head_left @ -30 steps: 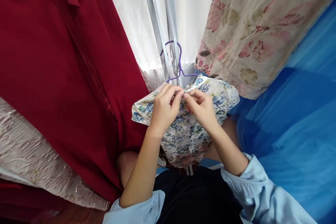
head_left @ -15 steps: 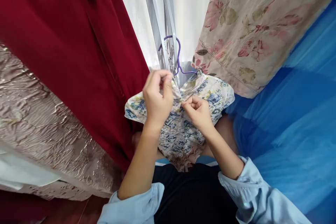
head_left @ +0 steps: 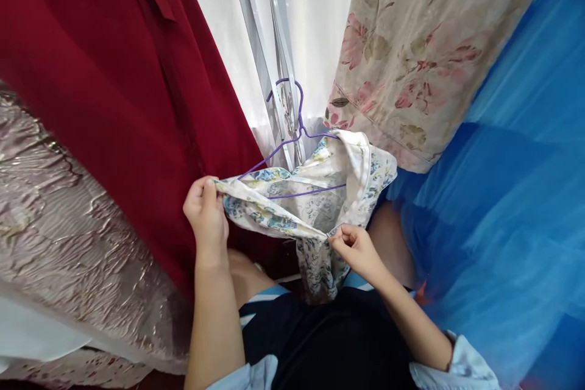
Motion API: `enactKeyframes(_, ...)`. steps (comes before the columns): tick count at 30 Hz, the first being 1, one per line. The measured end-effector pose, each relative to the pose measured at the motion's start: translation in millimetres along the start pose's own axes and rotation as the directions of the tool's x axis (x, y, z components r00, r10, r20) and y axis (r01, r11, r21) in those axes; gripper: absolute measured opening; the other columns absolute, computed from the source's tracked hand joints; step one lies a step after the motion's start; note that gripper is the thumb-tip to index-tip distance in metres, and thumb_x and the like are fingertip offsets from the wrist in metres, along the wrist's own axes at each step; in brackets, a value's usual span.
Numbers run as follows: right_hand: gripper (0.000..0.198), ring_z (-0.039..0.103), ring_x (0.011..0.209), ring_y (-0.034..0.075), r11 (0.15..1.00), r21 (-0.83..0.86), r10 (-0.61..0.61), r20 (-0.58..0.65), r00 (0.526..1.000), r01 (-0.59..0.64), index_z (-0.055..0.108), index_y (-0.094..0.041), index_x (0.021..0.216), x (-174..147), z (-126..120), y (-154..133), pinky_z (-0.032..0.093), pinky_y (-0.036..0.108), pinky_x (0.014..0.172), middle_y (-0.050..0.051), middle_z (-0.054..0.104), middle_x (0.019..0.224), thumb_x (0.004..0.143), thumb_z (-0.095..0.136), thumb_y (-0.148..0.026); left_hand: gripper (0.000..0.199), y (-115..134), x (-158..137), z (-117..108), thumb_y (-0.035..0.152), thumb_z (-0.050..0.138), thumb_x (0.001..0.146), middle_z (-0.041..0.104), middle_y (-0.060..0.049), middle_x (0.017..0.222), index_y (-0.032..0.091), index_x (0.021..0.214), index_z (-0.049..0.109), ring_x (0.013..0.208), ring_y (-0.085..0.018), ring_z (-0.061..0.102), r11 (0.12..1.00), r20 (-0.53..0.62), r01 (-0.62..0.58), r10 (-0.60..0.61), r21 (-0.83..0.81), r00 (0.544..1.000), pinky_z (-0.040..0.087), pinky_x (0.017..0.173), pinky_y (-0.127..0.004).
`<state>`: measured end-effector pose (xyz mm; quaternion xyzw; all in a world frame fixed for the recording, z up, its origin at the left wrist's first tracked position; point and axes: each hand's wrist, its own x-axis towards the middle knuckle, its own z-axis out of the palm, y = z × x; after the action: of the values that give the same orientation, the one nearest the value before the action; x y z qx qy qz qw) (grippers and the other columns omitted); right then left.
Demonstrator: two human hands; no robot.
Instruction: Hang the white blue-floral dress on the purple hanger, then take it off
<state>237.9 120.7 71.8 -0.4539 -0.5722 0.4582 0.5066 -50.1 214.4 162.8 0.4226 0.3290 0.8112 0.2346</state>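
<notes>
A floral blouse (head_left: 262,214) in white, blue and yellow hangs on a purple wire hanger (head_left: 300,100) in front of me. My left hand (head_left: 205,210) pinches the edge of the blouse at its left end and holds it stretched out. Lower down at the front, my right hand (head_left: 356,247) pinches the fabric between thumb and fingers. The neck opening gapes wide, and the hanger's lower bar shows inside it. On the right side the blouse still sits over the hanger's shoulder.
Pale metallic strips (head_left: 256,30) run down behind the hanger hook. A dark red cloth (head_left: 114,73) hangs on the left, beside a shiny textured pink fabric (head_left: 73,225). To the right are a beige floral cloth (head_left: 411,61) and blue tulle (head_left: 493,213).
My left hand has moved left and down, pulling the blouse's edge outward. The neck opening has spread and the hanger's bars have come into view. My right hand has shifted slightly down.
</notes>
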Motion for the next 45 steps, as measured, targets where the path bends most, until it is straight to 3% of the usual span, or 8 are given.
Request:
enactKeyframes(5,0.028,0.032,0.049,0.008,1.0,-0.017,0.012,-0.025,1.0,-0.012,0.043,-0.021,0.061,15,11,26,0.023,0.023,0.05,-0.008,0.037,0.053,0.083,0.06,-0.026,0.01,-40,-20,-14,0.024,0.071,0.089,0.07,-0.001,0.083,0.014,0.087,0.069,0.079,-0.011,0.067,0.845,-0.04,0.411,-0.45,-0.341,0.892,0.053,0.084,-0.023)
enactKeyframes(10,0.027,0.033,0.048,0.009,0.999,-0.04,0.023,-0.084,0.996,-0.027,0.044,-0.022,0.062,25,15,41,0.023,0.024,0.049,-0.008,0.039,0.051,0.084,0.059,-0.029,0.023,-63,-51,-21,0.027,0.054,0.098,0.077,-0.008,0.099,0.015,0.102,0.074,0.101,-0.021,0.071,0.719,0.006,0.578,-0.625,-0.386,0.781,0.053,0.095,-0.033)
enactKeyframes(22,0.028,0.044,0.047,0.011,0.987,-0.133,0.098,0.047,0.994,-0.091,0.046,-0.022,0.064,-8,-1,24,0.032,0.023,0.049,-0.006,0.048,0.05,0.086,0.059,-0.032,0.017,-20,-128,-20,0.028,0.077,0.079,0.073,-0.003,0.09,0.016,0.09,0.072,0.085,-0.015,0.068,0.782,-0.16,0.526,-0.597,-0.335,0.786,0.053,0.084,-0.026)
enactKeyframes(27,0.018,0.054,0.06,0.016,0.975,-0.212,0.063,-0.017,0.998,-0.065,0.062,-0.019,0.089,-24,-2,10,0.044,0.028,0.058,0.001,0.064,0.072,0.086,0.067,-0.036,0.024,31,-144,6,0.037,0.078,0.081,0.057,0.001,0.078,0.016,0.085,0.065,0.072,-0.011,0.057,0.791,0.039,0.526,-0.542,-0.314,0.839,0.05,0.072,-0.021)
enactKeyframes(29,0.049,0.062,0.088,0.022,0.967,-0.247,-0.071,-0.045,0.996,0.057,0.058,-0.019,0.124,-32,-9,-5,0.051,0.035,0.08,0.009,0.068,0.111,0.08,0.075,-0.034,0.021,50,-157,26,0.037,0.069,0.09,0.051,0.001,0.079,0.018,0.086,0.062,0.068,-0.01,0.051,0.813,0.196,0.516,-0.478,-0.27,0.856,0.046,0.064,-0.019)
enactKeyframes(35,0.078,0.053,0.132,0.031,0.969,-0.037,-0.205,0.422,0.883,0.243,0.04,-0.024,0.151,-46,-14,-39,0.045,0.042,0.109,0.011,0.055,0.144,0.082,0.076,-0.025,0.015,69,-178,89,0.027,0.051,0.101,0.063,-0.007,0.108,0.022,0.097,0.064,0.104,-0.02,0.06,0.99,0.662,0.077,-0.134,0.114,0.737,0.049,0.095,-0.034)
enactKeyframes(37,0.054,0.061,0.119,0.029,0.981,-0.008,-0.177,0.391,0.903,0.195,0.053,-0.023,0.142,-40,-9,-35,0.049,0.041,0.104,0.01,0.065,0.13,0.09,0.066,-0.025,0.012,59,-168,99,0.022,0.053,0.099,0.062,-0.009,0.121,0.022,0.102,0.065,0.117,-0.023,0.058,0.977,0.731,-0.118,-0.053,0.18,0.68,0.045,0.104,-0.038)
enactKeyframes(45,0.036,0.069,0.097,0.029,0.997,0.081,0.01,0.066,0.998,-0.015,0.069,-0.018,0.11,51,-56,-8,0.056,0.041,0.087,0.008,0.075,0.105,0.085,0.072,-0.043,0.027,17,-120,76,0.02,0.055,0.097,0.059,-0.01,0.137,0.023,0.124,0.06,0.132,-0.023,0.052,0.852,0.612,-0.325,0.007,0.411,0.791,0.039,0.116,-0.043)
